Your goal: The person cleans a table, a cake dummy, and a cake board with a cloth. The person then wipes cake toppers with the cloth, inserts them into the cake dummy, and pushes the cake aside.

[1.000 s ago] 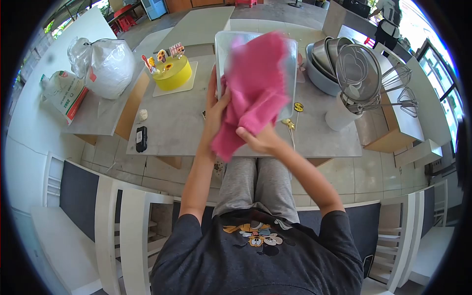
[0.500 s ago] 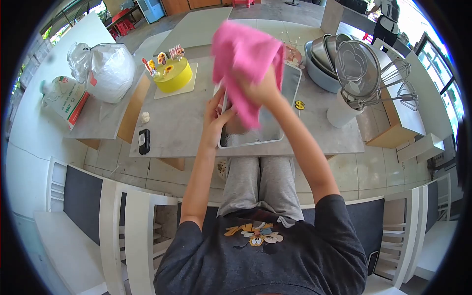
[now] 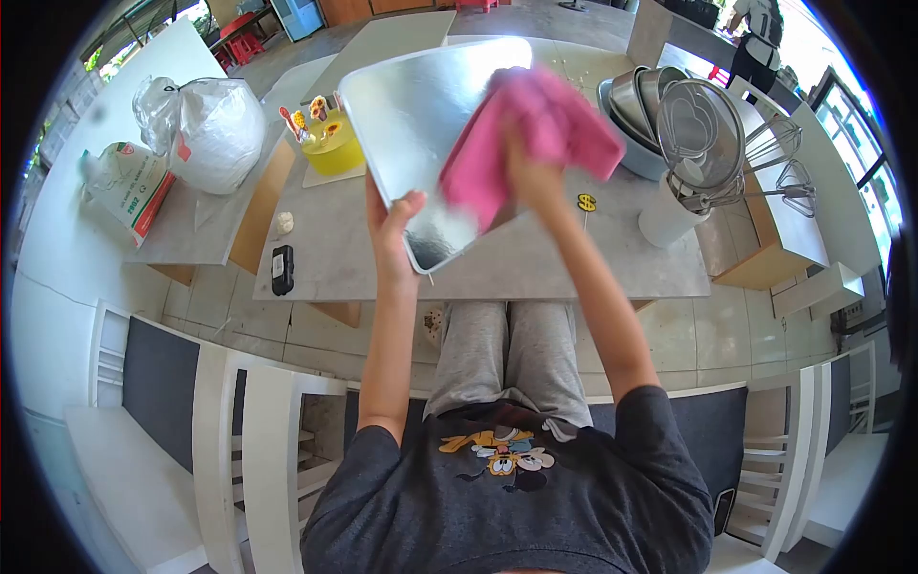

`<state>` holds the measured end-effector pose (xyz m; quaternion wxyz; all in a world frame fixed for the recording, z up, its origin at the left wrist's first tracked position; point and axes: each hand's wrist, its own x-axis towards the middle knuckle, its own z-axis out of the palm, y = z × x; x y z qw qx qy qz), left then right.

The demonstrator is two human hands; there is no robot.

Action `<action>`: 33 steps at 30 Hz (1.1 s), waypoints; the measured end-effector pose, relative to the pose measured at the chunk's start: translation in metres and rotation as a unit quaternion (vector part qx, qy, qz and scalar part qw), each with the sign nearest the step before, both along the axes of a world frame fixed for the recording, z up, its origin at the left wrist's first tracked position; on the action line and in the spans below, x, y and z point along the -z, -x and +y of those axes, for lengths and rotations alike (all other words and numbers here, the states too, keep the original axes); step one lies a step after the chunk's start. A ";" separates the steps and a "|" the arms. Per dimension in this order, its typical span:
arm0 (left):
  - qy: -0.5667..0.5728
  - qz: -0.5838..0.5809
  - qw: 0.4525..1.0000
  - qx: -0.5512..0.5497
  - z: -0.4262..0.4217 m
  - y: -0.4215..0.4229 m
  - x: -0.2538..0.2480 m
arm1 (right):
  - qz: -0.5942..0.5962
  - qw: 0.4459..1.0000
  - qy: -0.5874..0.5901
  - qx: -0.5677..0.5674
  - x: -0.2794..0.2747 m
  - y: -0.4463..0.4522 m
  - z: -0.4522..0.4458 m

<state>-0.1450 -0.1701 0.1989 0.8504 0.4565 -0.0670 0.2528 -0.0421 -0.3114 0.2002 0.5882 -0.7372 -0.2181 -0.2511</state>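
- One shiny tray, tilted above the worktop, looks light, stiff, perhaps slippery; we'd hold its rim.
- Our left hand clasps its edge; our right hand clutches soft pink cloth.

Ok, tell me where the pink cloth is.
In the head view, the pink cloth is just right of upper centre, in the right hand, over the right side of the silver tray.

Dark cartoon-print T-shirt; grey trousers
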 end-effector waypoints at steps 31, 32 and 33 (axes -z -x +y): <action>-0.129 -0.003 0.989 0.074 0.010 -0.020 -0.032 | -0.147 0.985 -0.083 0.018 -0.053 -0.029 -0.035; -0.127 -0.003 0.989 0.075 0.002 -0.022 -0.030 | -0.020 0.998 0.001 0.059 -0.056 -0.011 -0.030; -0.106 -0.013 0.994 0.036 -0.005 -0.025 -0.027 | -0.105 0.993 -0.024 0.047 -0.042 -0.009 -0.015</action>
